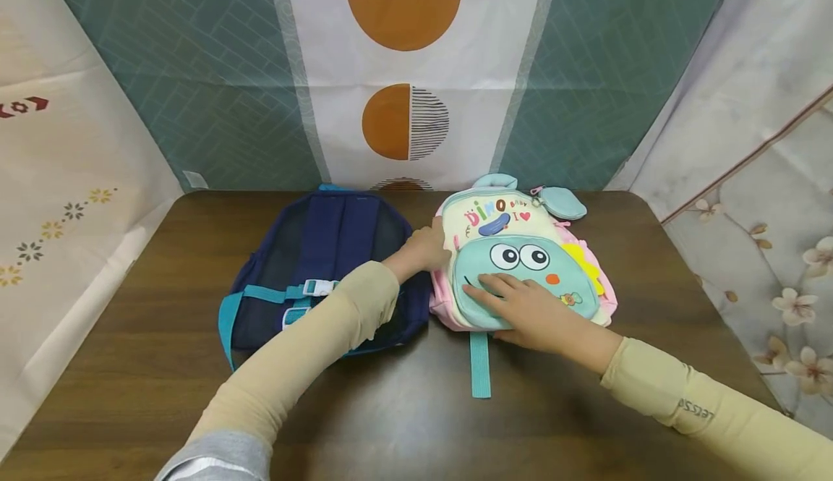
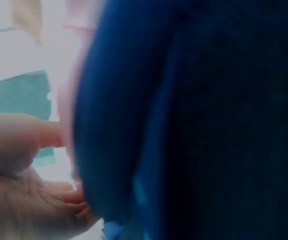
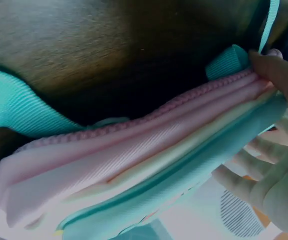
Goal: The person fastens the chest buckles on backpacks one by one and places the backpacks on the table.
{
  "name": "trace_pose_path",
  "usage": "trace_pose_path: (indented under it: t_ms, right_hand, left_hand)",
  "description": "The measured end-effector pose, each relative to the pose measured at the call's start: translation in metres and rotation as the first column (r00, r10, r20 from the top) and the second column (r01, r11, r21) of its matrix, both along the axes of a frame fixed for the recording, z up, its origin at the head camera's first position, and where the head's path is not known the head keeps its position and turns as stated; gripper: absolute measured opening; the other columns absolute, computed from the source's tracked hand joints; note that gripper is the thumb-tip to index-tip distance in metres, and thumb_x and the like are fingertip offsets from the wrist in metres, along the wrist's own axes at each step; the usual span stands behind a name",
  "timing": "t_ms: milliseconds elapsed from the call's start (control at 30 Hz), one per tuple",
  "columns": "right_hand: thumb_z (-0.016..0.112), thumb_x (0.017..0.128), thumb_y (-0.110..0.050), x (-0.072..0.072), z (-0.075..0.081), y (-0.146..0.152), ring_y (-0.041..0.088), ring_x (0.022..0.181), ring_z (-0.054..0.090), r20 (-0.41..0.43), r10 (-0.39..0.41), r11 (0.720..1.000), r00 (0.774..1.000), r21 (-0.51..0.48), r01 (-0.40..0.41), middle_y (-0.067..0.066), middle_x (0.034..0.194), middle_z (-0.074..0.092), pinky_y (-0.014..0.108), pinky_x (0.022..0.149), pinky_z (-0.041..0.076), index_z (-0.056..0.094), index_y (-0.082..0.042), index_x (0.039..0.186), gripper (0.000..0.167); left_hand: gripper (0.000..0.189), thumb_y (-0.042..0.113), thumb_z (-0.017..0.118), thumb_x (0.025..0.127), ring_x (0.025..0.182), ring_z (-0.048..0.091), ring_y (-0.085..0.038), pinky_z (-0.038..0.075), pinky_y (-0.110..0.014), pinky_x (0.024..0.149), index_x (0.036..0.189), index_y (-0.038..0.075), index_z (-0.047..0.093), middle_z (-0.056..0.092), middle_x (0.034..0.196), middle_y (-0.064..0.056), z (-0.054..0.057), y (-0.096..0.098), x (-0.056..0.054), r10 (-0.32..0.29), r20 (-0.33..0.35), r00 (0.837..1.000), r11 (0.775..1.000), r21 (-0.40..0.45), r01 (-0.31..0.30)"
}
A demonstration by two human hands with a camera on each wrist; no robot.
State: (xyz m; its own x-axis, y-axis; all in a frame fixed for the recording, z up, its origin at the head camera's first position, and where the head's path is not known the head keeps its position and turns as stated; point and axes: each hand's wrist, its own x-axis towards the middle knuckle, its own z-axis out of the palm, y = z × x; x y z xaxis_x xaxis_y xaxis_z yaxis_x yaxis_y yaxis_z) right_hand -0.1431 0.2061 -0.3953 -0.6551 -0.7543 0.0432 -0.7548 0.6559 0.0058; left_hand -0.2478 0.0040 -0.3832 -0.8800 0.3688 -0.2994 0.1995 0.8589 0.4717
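A child's pink, cream and teal dinosaur backpack [image 1: 481, 255] lies front side up on the table's right half, its top toward the back. My left hand [image 1: 423, 249] grips its left side; the left wrist view shows thumb and fingers at the pink fabric. With my right hand [image 1: 530, 312] I hold the lower edge, fingers spread over the teal front pocket. In the right wrist view the thumb [image 3: 271, 67] is at the pink underside. A teal webbing strap [image 1: 480, 365] hangs out below. A small teal pouch [image 1: 562, 203] is clipped at the top right.
Close on the left lies a navy backpack [image 1: 338, 231], straps up, with teal webbing and white buckles [image 1: 319, 288]. My left forearm crosses over its lower right part. The brown wooden table [image 1: 150, 365] ends at a patterned curtain [image 1: 221, 83] behind, with cloths at both sides.
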Motion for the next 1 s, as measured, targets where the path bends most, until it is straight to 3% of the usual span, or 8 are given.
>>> trace_pose_path:
  t_ms: [133, 333, 433, 533, 633, 733, 800, 1000]
  right_hand:
    - [0.079, 0.072, -0.024, 0.0, -0.004, -0.007, 0.033, 0.114, 0.052, -0.09, 0.046, 0.997, 0.995, 0.068, -0.04, 0.017, 0.131, 0.05, 0.04, 0.075, 0.054, 0.039, -0.008, 0.141, 0.081]
    - [0.075, 0.075, -0.018, 0.002, -0.012, -0.01, 0.033, 0.104, 0.06, -0.257, 0.128, 0.985, 0.958, 0.142, -0.093, 0.019, 0.12, 0.057, 0.035, 0.063, 0.055, 0.044, -0.001, 0.134, 0.069]
    - [0.075, 0.075, -0.014, 0.003, -0.015, -0.003, 0.034, 0.104, 0.061, -0.239, 0.12, 0.992, 0.964, 0.052, -0.111, 0.02, 0.12, 0.058, 0.038, 0.071, 0.055, 0.046, 0.001, 0.132, 0.067]
    - [0.076, 0.073, -0.011, 0.005, -0.015, 0.009, 0.034, 0.107, 0.06, -0.227, 0.108, 0.987, 0.968, -0.095, -0.133, 0.02, 0.122, 0.058, 0.042, 0.08, 0.052, 0.046, 0.002, 0.131, 0.066]
    - [0.065, 0.084, -0.016, 0.005, -0.01, 0.021, 0.032, 0.109, 0.059, -0.277, 0.082, 0.957, 0.957, -0.246, -0.154, 0.018, 0.124, 0.058, 0.043, 0.083, 0.051, 0.048, 0.002, 0.13, 0.052]
    - [0.048, 0.095, -0.021, 0.005, 0.0, 0.032, 0.03, 0.108, 0.06, -0.405, 0.05, 0.914, 0.913, -0.349, -0.206, 0.016, 0.122, 0.061, 0.042, 0.085, 0.05, 0.054, 0.002, 0.126, 0.039]
    - [0.039, 0.099, -0.022, 0.006, 0.008, 0.036, 0.031, 0.104, 0.062, -0.507, 0.036, 0.877, 0.861, -0.397, -0.27, 0.016, 0.118, 0.063, 0.038, 0.091, 0.047, 0.058, 0.003, 0.121, 0.039]
    - [0.051, 0.096, -0.015, 0.017, 0.031, 0.042, 0.034, 0.091, 0.065, -0.709, -0.066, 0.724, 0.702, -0.518, -0.456, 0.021, 0.1, 0.067, 0.026, 0.1, 0.039, 0.064, 0.008, 0.104, 0.028]
  left_hand:
    - [0.058, 0.022, 0.051, 0.095, 0.123, 0.044, -0.035, 0.037, -0.042, 0.101, 0.14, -0.007, 0.03, 0.045, 0.134, -0.024, -0.004, 0.003, -0.002, -0.037, -0.017, 0.999, 0.998, -0.055, 0.036]
    - [0.044, 0.022, 0.06, 0.091, 0.096, 0.057, -0.026, 0.046, -0.032, 0.079, 0.126, -0.004, 0.05, 0.059, 0.117, -0.018, -0.008, 0.004, -0.004, -0.053, -0.086, 0.995, 0.997, -0.058, 0.049]
    - [0.046, 0.023, 0.058, 0.092, 0.097, 0.057, -0.026, 0.047, -0.032, 0.08, 0.128, -0.005, 0.048, 0.059, 0.118, -0.019, -0.01, 0.004, -0.003, -0.067, -0.082, 0.994, 0.997, -0.042, 0.064]
    - [0.051, 0.027, 0.05, 0.096, 0.113, 0.053, -0.029, 0.044, -0.035, 0.094, 0.134, -0.005, 0.043, 0.053, 0.129, -0.021, -0.011, 0.002, -0.004, -0.073, -0.072, 0.995, 0.997, -0.008, 0.073]
    - [0.059, 0.036, 0.04, 0.099, 0.127, 0.043, -0.031, 0.035, -0.038, 0.104, 0.143, -0.001, 0.031, 0.043, 0.14, -0.02, -0.009, 0.0, -0.004, -0.011, -0.054, 0.999, 0.993, 0.116, 0.017]
    - [0.064, 0.046, 0.03, 0.099, 0.129, 0.041, -0.032, 0.033, -0.041, 0.106, 0.148, 0.005, 0.02, 0.04, 0.143, -0.019, -0.005, -0.003, -0.003, 0.099, -0.016, 0.995, 0.953, 0.29, -0.09]
    - [0.064, 0.051, 0.025, 0.099, 0.129, 0.042, -0.032, 0.033, -0.041, 0.105, 0.148, 0.01, 0.018, 0.039, 0.144, -0.016, -0.003, -0.005, -0.003, 0.15, -0.001, 0.989, 0.917, 0.373, -0.139]
    - [0.061, 0.052, 0.013, 0.1, 0.129, 0.042, -0.031, 0.035, -0.042, 0.104, 0.145, 0.013, 0.028, 0.041, 0.144, -0.01, -0.001, -0.006, -0.004, 0.176, 0.012, 0.984, 0.883, 0.439, -0.164]
